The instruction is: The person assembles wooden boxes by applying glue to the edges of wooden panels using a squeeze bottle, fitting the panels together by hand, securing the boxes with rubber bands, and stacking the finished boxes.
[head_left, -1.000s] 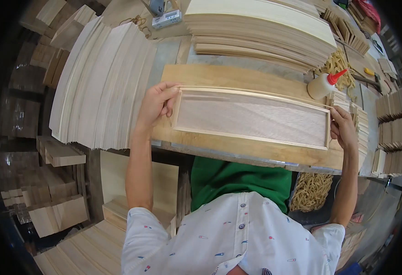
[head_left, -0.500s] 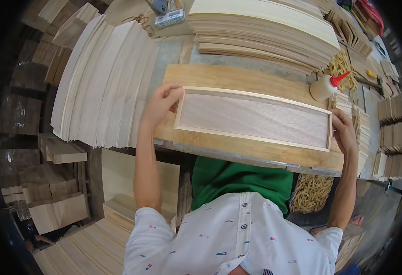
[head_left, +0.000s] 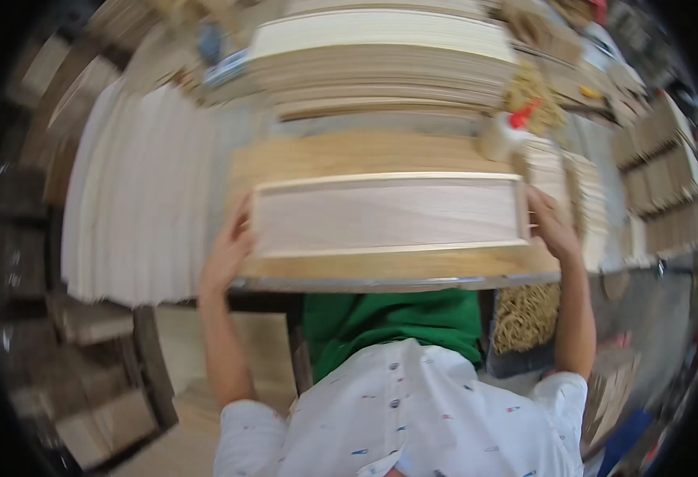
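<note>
A long, shallow wooden frame (head_left: 389, 213) with a thin pale panel inside its rim lies over a yellowish wooden board (head_left: 349, 151) on the bench. My left hand (head_left: 231, 248) grips its left short end, the fingers closed at the edge and somewhat blurred. At the opposite end, my right hand (head_left: 553, 226) holds the right short side, its fingers partly hidden behind the rim. Just beyond the right corner stands a white glue bottle (head_left: 498, 139) with a red nozzle.
Thin wooden sheets (head_left: 138, 191) are stacked on the left, and a taller stack of boards (head_left: 381, 60) sits at the back. Small wooden strips (head_left: 579, 191) lie right of my right hand. A container of rubber bands (head_left: 526, 316) is below the bench edge.
The view has turned, so the frame now appears nearly level instead of sloping down to the right. My left hand has slid from near the upper left corner down along the left end.
</note>
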Available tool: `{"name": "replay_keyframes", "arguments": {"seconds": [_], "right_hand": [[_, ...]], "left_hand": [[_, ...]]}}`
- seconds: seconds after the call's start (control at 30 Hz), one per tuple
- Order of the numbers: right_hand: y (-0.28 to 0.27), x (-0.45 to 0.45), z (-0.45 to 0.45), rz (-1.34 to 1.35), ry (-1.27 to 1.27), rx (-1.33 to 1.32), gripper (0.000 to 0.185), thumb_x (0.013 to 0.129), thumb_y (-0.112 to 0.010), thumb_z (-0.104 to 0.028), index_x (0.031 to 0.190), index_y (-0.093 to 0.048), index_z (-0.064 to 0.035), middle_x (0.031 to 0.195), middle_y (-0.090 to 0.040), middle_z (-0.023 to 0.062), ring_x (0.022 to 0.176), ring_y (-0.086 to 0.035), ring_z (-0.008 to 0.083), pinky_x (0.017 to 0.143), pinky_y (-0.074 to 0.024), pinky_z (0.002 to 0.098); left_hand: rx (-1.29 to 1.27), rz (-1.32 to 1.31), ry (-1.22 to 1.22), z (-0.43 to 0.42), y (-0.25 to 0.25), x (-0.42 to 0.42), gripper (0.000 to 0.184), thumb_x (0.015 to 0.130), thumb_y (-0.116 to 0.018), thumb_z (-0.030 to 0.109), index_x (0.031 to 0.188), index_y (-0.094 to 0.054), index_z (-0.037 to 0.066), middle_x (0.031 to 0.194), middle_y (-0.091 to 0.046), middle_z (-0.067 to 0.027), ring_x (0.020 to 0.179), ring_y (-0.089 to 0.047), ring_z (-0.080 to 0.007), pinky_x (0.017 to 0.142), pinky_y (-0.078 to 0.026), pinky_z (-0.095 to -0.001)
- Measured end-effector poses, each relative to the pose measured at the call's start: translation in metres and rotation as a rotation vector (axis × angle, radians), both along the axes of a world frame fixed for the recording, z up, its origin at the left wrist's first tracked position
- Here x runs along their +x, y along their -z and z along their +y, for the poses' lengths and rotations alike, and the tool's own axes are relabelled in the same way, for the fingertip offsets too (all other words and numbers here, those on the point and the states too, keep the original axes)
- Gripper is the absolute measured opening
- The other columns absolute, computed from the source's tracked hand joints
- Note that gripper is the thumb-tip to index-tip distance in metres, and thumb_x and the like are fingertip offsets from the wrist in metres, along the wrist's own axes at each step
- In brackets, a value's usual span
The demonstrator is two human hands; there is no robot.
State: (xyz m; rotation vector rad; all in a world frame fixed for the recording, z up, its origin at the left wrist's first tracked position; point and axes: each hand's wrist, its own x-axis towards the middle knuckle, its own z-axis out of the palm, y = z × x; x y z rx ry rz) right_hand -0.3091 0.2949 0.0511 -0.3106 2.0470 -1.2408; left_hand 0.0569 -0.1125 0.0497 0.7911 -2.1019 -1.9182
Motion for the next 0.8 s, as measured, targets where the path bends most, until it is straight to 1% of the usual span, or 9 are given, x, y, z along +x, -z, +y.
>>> {"name": "replay_keyframes", "arguments": {"seconds": [0.13,0.27,0.43,0.47,0.5,0.57,0.63,0.7,0.8], "right_hand": [[-0.021,0.002,0.005,-0.217,-0.134,0.095,0.077,0.092,-0.040,-0.063,0.138,-0.039,-0.0003,0.101,-0.058,0.0218,0.072,-0.070,0.0279,0.055,-0.0587,0.0328],[-0.022,0.007,0.002,-0.281,-0.171,0.057,0.085,0.091,-0.034,-0.067,0.140,-0.032,0.0023,0.104,-0.057,0.0257,0.073,-0.069,0.0272,0.056,-0.0588,0.0320],[-0.031,0.021,0.000,-0.220,-0.090,-0.282,0.093,0.089,-0.031,-0.072,0.142,-0.029,0.0036,0.125,-0.052,0.0214,0.107,-0.059,0.0280,0.086,-0.0523,0.0408],[-0.041,0.024,-0.003,-0.276,-0.106,-0.320,0.085,0.093,-0.039,-0.063,0.147,-0.022,0.0000,0.139,-0.042,0.0184,0.127,-0.044,0.0267,0.105,-0.0362,0.0428],[-0.039,0.023,-0.004,-0.274,-0.109,-0.322,0.085,0.093,-0.039,-0.063,0.147,-0.022,0.0000,0.139,-0.042,0.0184,0.127,-0.044,0.0267,0.105,-0.0362,0.0428],[-0.034,0.016,-0.006,-0.255,-0.171,-0.474,0.089,0.087,-0.061,-0.045,0.151,-0.012,-0.0057,0.150,-0.029,0.0169,0.137,-0.030,0.0248,0.113,-0.0234,0.0390],[-0.048,0.019,-0.012,-0.283,-0.220,-0.527,0.099,0.078,-0.068,-0.033,0.151,-0.007,-0.0059,0.152,-0.023,0.0161,0.140,-0.023,0.0243,0.114,-0.0181,0.0366],[-0.051,0.022,-0.013,-0.324,-0.268,-0.572,0.111,0.069,-0.075,-0.022,0.152,-0.003,-0.0061,0.155,-0.017,0.0153,0.142,-0.017,0.0239,0.116,-0.0128,0.0342],[-0.050,0.018,-0.011,0.030,-0.345,-0.414,0.125,0.053,-0.077,-0.017,0.152,-0.001,-0.0087,0.157,-0.006,0.0143,0.145,-0.010,0.0224,0.116,-0.0114,0.0334]], "left_hand": [[0.224,-0.087,0.082,0.003,-0.016,-0.007,0.067,0.099,-0.043,0.041,0.152,-0.014,0.012,0.142,-0.040,-0.0115,0.122,-0.048,-0.0232,0.104,-0.037,-0.0355],[0.272,-0.101,0.106,-0.001,-0.011,-0.012,0.069,0.098,-0.039,0.049,0.152,-0.011,0.015,0.146,-0.034,-0.0079,0.129,-0.039,-0.0237,0.106,-0.034,-0.0424],[0.335,0.310,0.059,0.006,-0.009,-0.002,0.065,0.100,-0.038,0.046,0.151,-0.013,0.014,0.147,-0.030,-0.0088,0.134,-0.032,-0.0228,0.109,-0.031,-0.0430],[0.341,0.418,-0.011,0.006,-0.005,-0.003,0.069,0.098,-0.043,0.046,0.151,-0.013,0.013,0.148,-0.030,-0.0097,0.136,-0.030,-0.0230,0.111,-0.029,-0.0442],[0.342,0.529,-0.082,0.004,-0.004,-0.004,0.072,0.097,-0.047,0.045,0.151,-0.012,0.013,0.148,-0.030,-0.0105,0.138,-0.028,-0.0232,0.113,-0.026,-0.0454],[0.309,0.576,-0.114,0.019,-0.025,-0.019,0.082,0.090,-0.058,0.041,0.151,-0.012,0.012,0.148,-0.030,-0.0109,0.138,-0.028,-0.0239,0.113,-0.026,-0.0449],[0.280,0.630,-0.135,0.022,-0.039,-0.029,0.093,0.083,-0.069,0.036,0.151,-0.011,0.010,0.148,-0.030,-0.0113,0.139,-0.027,-0.0247,0.113,-0.025,-0.0444],[0.271,0.418,-0.024,0.022,-0.043,-0.029,0.114,0.063,-0.081,0.029,0.151,-0.011,0.009,0.151,-0.026,-0.0129,0.140,-0.027,-0.0270,0.114,-0.024,-0.0418],[0.040,0.311,0.108,0.018,-0.033,-0.028,0.119,0.053,-0.079,0.017,0.151,-0.011,0.008,0.155,-0.020,-0.0143,0.141,-0.024,-0.0273,0.115,-0.023,-0.0387]]}}
